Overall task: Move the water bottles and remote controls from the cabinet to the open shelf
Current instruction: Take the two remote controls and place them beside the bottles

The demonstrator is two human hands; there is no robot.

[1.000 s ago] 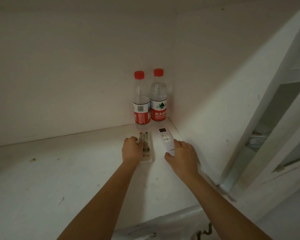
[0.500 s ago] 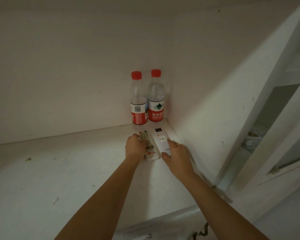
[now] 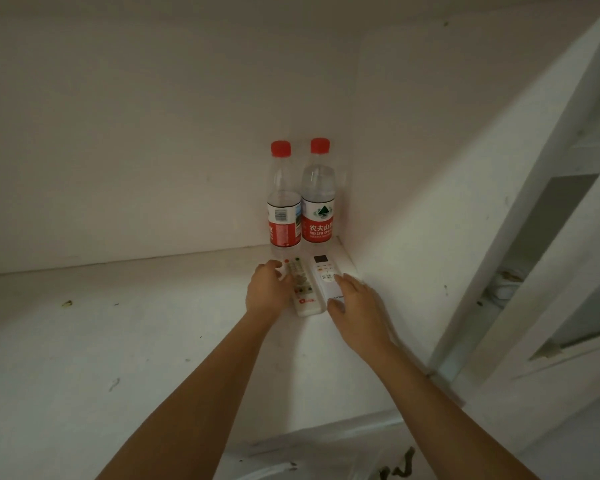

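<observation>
Two clear water bottles with red caps and red labels stand upright side by side in the far right corner of a white shelf (image 3: pixel 118 327): the left bottle (image 3: pixel 283 202) and the right bottle (image 3: pixel 318 199). Just in front of them two white remotes lie flat and touch along their long sides. My left hand (image 3: pixel 265 292) curls around the left edge of the left remote (image 3: pixel 303 289), which has coloured buttons. My right hand (image 3: pixel 355 306) grips the right remote (image 3: pixel 326 275), which has a small display, with fingers over its right side and thumb at its near end.
A white side wall (image 3: pixel 430 202) closes the shelf on the right, close to the right remote. Beyond it stands a white door frame with a dark opening (image 3: pixel 548 230). Small bits of debris (image 3: pixel 66 303) lie on the shelf at the left.
Both hands have slid the remotes farther back toward the bottles and brought them together. My left hand has shifted from on top of the left remote to its left edge.
</observation>
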